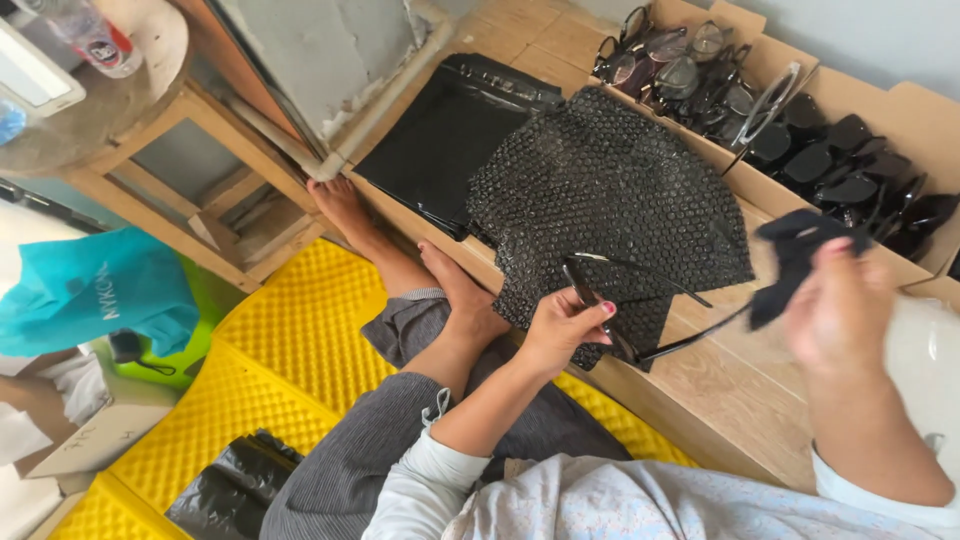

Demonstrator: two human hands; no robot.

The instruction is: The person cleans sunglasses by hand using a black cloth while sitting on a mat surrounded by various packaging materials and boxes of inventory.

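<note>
**Desk:** What do the hands hold?

**Photographer:** The left hand [565, 322] grips a pair of black-framed glasses [640, 305] by the front, fingers clenched around one lens rim. The right hand [835, 310], blurred, is closed on a small dark cloth [795, 262] just beyond the glasses' temple arms.

**Desk:** Where are the glasses against the bubble wrap?

**Photographer:** They hang over the near edge of a stack of black bubble wrap sheets [610, 190], lifted off it as far as I can tell. The wrap lies on a pale wooden floor [720, 385].

**Desk:** And around the wrap?

**Photographer:** Left of it, touching, lies a pile of flat black plastic bags [440, 140]. Beyond it, toward the wall, stand open cardboard boxes [915, 115] full of glasses [700, 70] and dark sunglasses [850, 170]. On the near side of the wrap the person sits with grey-trousered legs [400, 410] stretched over a yellow ridged mat [290, 350], bare feet [345, 210] resting near the bags. A crumpled black bag [235, 485] lies on the mat, well apart from the wrap. Farther left stand a wooden stool [170, 170] and a teal bag [95, 290].
</note>
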